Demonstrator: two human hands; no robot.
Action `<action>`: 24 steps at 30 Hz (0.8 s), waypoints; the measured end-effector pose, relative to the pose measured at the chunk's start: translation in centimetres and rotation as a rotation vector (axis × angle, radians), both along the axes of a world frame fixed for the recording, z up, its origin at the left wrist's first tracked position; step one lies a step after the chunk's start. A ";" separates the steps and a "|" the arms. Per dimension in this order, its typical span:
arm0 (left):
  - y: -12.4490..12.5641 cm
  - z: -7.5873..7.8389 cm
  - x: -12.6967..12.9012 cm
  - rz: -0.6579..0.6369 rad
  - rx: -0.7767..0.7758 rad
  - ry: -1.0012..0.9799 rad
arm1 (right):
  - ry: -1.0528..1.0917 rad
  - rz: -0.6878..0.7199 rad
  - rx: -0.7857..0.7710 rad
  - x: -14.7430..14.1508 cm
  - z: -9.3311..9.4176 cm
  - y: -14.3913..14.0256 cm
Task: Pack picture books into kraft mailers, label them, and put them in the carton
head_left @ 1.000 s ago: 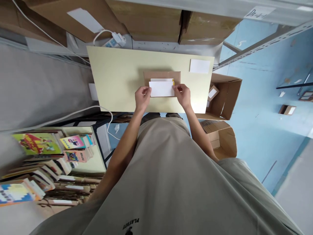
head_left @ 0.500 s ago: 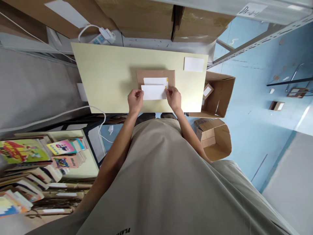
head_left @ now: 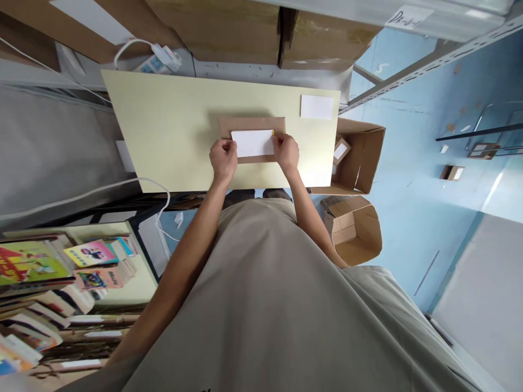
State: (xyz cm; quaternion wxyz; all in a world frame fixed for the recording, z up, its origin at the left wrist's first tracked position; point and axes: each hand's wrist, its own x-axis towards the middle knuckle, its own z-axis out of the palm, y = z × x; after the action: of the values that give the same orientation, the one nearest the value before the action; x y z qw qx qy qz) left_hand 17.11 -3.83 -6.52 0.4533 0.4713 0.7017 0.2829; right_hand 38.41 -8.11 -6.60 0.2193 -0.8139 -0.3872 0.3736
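A white label (head_left: 253, 144) with a bit of yellow at its upper right corner lies over the middle of a flat brown cardboard parcel (head_left: 251, 123). My left hand (head_left: 223, 159) pinches the label's left edge between thumb and fingers. At the opposite edge, my right hand (head_left: 286, 153) grips the label the same way. The parcel rests on a pale yellow tabletop (head_left: 171, 130). Another white paper (head_left: 316, 107) lies flat near the table's far right corner. Whether the held label touches the parcel's surface I cannot tell.
An open cardboard box (head_left: 370, 158) with small parcels stands right of the table, and a second open box (head_left: 362, 231) is nearer me. A power strip (head_left: 157, 62) sits behind the table. Books (head_left: 90, 253) are stacked at left, by a white cable (head_left: 102, 188).
Both hands have moved the label away from me, up over the parcel. It now covers the white label that showed on the parcel before. The view has shifted slightly.
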 end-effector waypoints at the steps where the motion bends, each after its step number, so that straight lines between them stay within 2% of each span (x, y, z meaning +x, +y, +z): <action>1: 0.0 -0.1 0.0 -0.002 -0.003 -0.002 | -0.004 -0.006 -0.015 -0.1 0.1 0.1; 7: 0.3 -0.4 0.0 -0.010 -0.050 0.079 | -0.080 0.012 -0.101 -0.7 1.0 0.5; 14: 0.5 -1.0 -0.1 -0.048 -0.071 0.120 | -0.128 0.029 -0.135 -1.1 0.4 0.7; 21: 0.6 -1.0 0.1 -0.031 -0.078 0.134 | -0.088 0.014 -0.114 -0.2 0.0 0.8; 24: 0.4 -0.9 0.1 -0.030 -0.063 0.120 | -0.062 0.067 -0.091 0.3 0.4 0.1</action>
State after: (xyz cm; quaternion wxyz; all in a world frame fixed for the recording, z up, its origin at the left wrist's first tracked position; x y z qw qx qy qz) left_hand 17.21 -3.40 -7.39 0.4292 0.4833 0.7291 0.2250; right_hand 38.75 -7.98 -6.25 0.1572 -0.8209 -0.4033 0.3725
